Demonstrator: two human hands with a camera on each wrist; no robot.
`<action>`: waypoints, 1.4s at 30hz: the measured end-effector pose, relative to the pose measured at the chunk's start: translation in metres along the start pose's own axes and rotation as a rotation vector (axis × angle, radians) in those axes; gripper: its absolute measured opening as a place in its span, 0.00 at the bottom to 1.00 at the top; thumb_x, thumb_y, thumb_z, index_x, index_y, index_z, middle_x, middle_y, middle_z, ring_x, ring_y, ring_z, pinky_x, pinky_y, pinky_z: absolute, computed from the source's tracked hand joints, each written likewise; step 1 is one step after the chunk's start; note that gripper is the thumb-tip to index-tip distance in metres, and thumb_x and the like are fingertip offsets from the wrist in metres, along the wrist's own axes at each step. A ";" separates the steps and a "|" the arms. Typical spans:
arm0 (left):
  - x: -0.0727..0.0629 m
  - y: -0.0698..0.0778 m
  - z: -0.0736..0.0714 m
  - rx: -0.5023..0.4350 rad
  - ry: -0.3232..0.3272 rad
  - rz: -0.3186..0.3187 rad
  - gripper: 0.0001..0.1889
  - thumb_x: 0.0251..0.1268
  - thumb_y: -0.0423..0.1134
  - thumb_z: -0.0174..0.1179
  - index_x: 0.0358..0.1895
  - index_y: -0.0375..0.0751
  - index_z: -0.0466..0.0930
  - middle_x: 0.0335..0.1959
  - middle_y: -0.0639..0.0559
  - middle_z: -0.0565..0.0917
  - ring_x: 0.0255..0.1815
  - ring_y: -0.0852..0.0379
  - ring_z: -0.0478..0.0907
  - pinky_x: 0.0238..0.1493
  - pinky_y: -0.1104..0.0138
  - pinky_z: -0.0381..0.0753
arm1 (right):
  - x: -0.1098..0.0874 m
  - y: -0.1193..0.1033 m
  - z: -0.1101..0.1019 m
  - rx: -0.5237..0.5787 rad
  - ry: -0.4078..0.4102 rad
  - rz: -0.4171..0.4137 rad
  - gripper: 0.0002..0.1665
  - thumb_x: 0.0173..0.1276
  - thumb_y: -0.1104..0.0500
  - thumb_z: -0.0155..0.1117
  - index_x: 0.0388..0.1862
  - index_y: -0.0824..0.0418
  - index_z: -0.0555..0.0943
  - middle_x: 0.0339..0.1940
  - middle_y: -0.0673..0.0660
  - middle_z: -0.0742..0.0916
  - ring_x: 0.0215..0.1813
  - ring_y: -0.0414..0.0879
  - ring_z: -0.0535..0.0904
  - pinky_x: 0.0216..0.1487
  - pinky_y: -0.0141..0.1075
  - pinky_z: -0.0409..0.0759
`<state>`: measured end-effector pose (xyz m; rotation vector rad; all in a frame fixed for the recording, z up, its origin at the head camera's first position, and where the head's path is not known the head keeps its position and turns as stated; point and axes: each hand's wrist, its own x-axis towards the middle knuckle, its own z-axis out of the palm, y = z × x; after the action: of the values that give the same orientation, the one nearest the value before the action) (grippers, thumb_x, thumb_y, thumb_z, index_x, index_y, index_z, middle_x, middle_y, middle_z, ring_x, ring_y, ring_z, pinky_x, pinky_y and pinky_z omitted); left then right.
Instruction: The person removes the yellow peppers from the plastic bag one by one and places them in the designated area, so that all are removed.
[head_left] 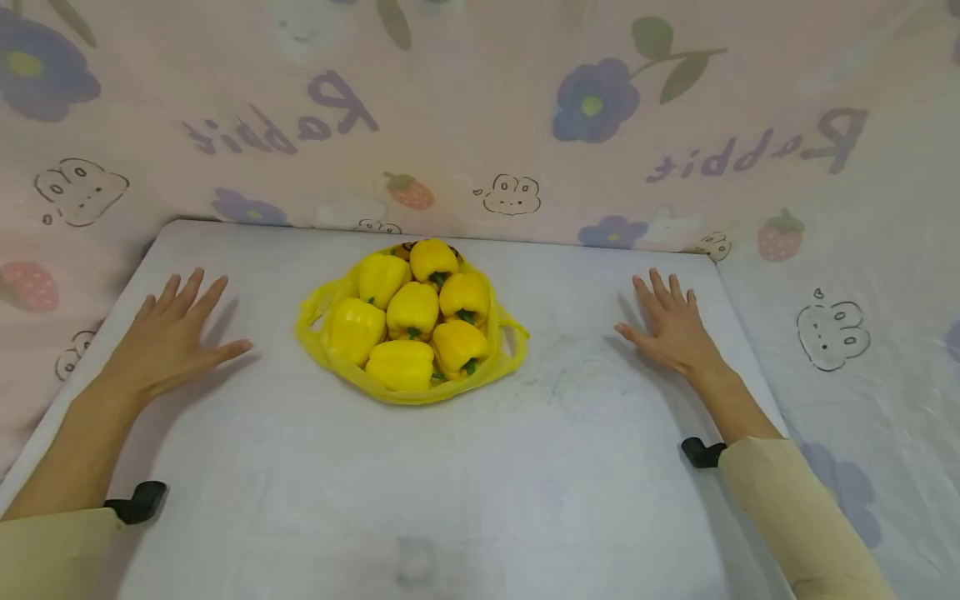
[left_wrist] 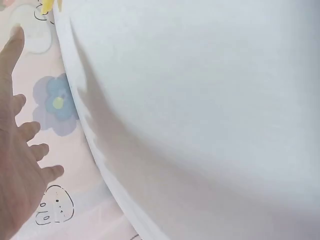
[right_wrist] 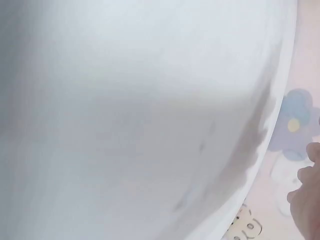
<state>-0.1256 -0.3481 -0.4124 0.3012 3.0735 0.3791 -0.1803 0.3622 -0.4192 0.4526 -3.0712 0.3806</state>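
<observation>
yellow peppers (head_left: pixel 411 325) sat piled in a thin yellow bag (head_left: pixel 321 337) in the middle of the white worktop (head_left: pixel 420 492), near the back. the left hand (head_left: pixel 174 337) lay flat on the worktop with fingers spread, holding nothing. the right hand (head_left: pixel 670 327) lay flat too, its grip open and empty. both hands were well apart from the bag. the pile looked loose, so a pull on one bag handle could tip it and let peppers roll off the worktop.
</observation>
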 end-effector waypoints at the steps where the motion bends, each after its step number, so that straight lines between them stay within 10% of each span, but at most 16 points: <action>1: 0.003 0.002 0.000 -0.010 0.005 0.008 0.55 0.62 0.66 0.60 0.81 0.43 0.39 0.80 0.34 0.35 0.78 0.31 0.27 0.72 0.38 0.25 | 0.000 -0.001 0.000 0.005 0.004 -0.001 0.53 0.69 0.33 0.56 0.83 0.54 0.47 0.82 0.64 0.48 0.79 0.69 0.37 0.73 0.67 0.33; 17: 0.023 0.019 -0.001 -0.209 0.064 0.025 0.57 0.49 0.54 0.77 0.80 0.49 0.52 0.80 0.38 0.51 0.76 0.29 0.49 0.65 0.30 0.53 | 0.018 -0.036 0.007 0.122 0.054 -0.117 0.50 0.70 0.36 0.59 0.82 0.53 0.51 0.82 0.61 0.49 0.81 0.55 0.35 0.76 0.61 0.40; 26: 0.036 0.028 -0.001 -0.333 0.114 0.048 0.51 0.46 0.46 0.80 0.76 0.48 0.62 0.72 0.34 0.67 0.59 0.26 0.72 0.55 0.34 0.70 | 0.030 -0.063 0.006 0.277 0.066 -0.159 0.49 0.68 0.39 0.64 0.82 0.49 0.53 0.83 0.52 0.51 0.81 0.52 0.44 0.72 0.63 0.55; 42: 0.045 0.047 0.003 -0.562 0.017 -0.028 0.34 0.62 0.50 0.70 0.71 0.53 0.70 0.61 0.43 0.81 0.57 0.53 0.79 0.46 0.83 0.73 | 0.051 -0.105 0.018 0.574 0.210 -0.343 0.40 0.62 0.64 0.73 0.73 0.57 0.70 0.73 0.59 0.72 0.72 0.56 0.68 0.67 0.53 0.71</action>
<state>-0.1604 -0.2940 -0.4037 0.2285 2.8167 1.2038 -0.1983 0.2462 -0.4096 0.8650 -2.5704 1.2034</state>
